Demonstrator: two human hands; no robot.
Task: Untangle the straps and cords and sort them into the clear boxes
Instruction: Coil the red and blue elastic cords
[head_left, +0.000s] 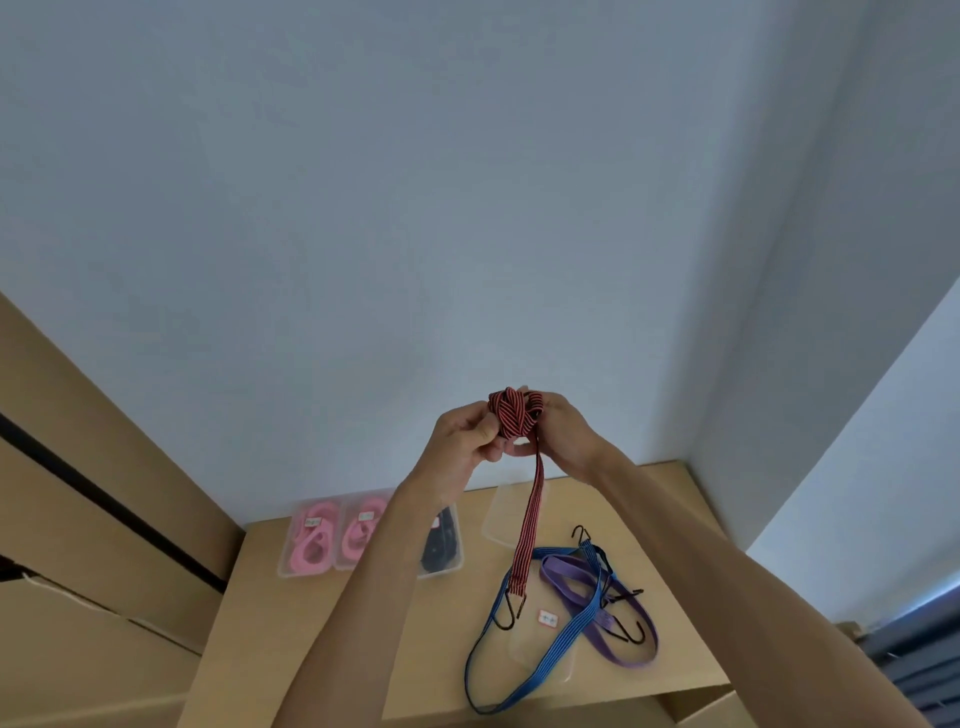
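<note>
Both hands are holding up a red-and-black striped elastic bungee strap before a pale wall: the left hand is pinching the wound bundle, the right hand is gripping its other side. 1 flat tail is hanging down, its black hook dangling above the light wooden table. There, a blue striped bungee strap and a purple flat strap are lying tangled across a clear plastic box. 3 clear boxes by the wall are holding 2 pink cords and a dark bundle.
</note>
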